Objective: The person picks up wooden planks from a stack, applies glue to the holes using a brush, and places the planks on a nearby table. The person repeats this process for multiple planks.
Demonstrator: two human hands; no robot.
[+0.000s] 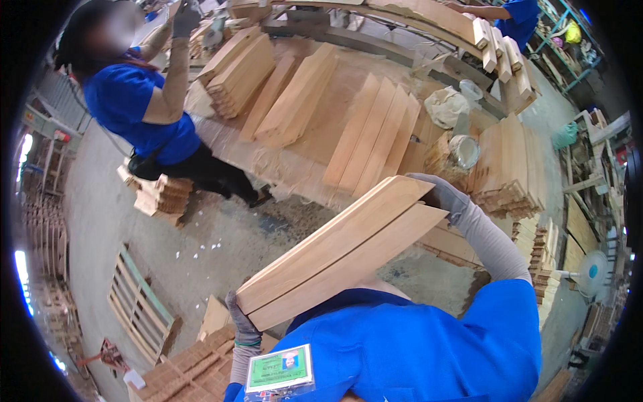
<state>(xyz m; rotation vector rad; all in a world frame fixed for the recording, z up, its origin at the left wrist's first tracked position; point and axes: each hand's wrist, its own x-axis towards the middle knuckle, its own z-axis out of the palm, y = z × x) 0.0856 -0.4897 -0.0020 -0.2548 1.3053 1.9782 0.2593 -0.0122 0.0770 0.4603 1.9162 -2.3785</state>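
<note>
A bundle of pale wooden boards point(348, 248) with angled ends lies across the front of my body, tilted so its right end is higher and farther off. My left hand point(245, 320), in a grey glove, grips the lower left end. My right hand point(443, 198), also gloved, is wrapped round the upper right end, its fingers partly hidden behind the wood. A dark gap runs lengthwise between two of the boards. Beyond the bundle, several similar boards point(372, 130) lie side by side on a wide work table point(288, 167).
Stacked boards point(507, 161) stand at the table's right, near a round tin point(463, 151) and a cloth bag point(447, 107). A co-worker point(144, 94) in blue stands at the far left. A slatted pallet point(140, 305) and more stacked wood point(194, 368) are at lower left; a fan point(592, 273) is at right.
</note>
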